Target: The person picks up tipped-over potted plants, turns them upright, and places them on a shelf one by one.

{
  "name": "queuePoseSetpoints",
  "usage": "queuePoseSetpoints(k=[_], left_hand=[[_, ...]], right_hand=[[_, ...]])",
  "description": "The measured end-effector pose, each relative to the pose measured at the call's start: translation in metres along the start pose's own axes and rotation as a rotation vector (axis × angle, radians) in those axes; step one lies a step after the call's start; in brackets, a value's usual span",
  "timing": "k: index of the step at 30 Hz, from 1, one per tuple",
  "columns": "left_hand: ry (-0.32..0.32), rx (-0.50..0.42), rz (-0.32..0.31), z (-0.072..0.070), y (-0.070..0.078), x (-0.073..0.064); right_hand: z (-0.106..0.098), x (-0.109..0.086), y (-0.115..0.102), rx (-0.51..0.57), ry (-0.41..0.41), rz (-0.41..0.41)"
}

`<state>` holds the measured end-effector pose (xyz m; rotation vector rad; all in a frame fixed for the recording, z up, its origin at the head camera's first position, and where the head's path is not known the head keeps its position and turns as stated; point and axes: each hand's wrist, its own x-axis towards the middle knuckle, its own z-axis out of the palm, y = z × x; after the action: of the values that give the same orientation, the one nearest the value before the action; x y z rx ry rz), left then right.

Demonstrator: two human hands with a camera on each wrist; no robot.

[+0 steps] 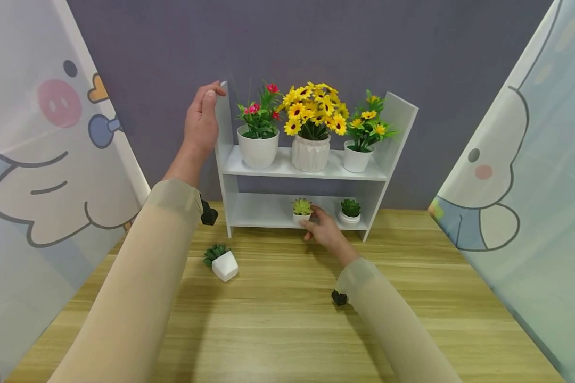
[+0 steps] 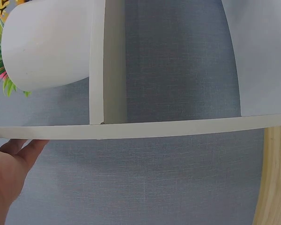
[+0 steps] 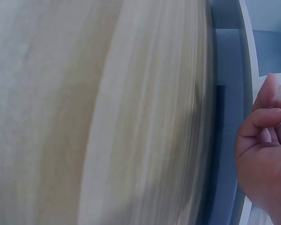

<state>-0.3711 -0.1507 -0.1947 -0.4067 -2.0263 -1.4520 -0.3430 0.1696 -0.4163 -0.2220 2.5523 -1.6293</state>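
Note:
A white two-tier shelf stands on the table. My left hand holds the top of its left side panel, fingers bent at the edge; in the left wrist view, fingertips meet the panel's outer face. On the lower tier, my right hand pinches the small white pot of a light green succulent. In the right wrist view the fingers of my right hand are bent and mostly hide the pot. A dark green succulent in a round white pot stands right of that hand.
On the upper tier are a red-flowered plant, yellow flowers in a ribbed pot and a smaller yellow-flowered plant. Another potted succulent lies tipped over on the wooden table. A grey wall rises behind.

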Motion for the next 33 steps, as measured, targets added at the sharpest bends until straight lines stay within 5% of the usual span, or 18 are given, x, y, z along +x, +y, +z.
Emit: queuePoseSetpoints(k=[12,33], left_hand=[[0.005,-0.007,0.012,0.001,0.002,0.000],[0.000,0.003,-0.007,0.000,0.000,0.001]], right_hand=[[-0.006,-0.009,0.003,0.139,-0.052,-0.001],[-0.034,-0.062,0.017,0.083,-0.113,-0.068]])
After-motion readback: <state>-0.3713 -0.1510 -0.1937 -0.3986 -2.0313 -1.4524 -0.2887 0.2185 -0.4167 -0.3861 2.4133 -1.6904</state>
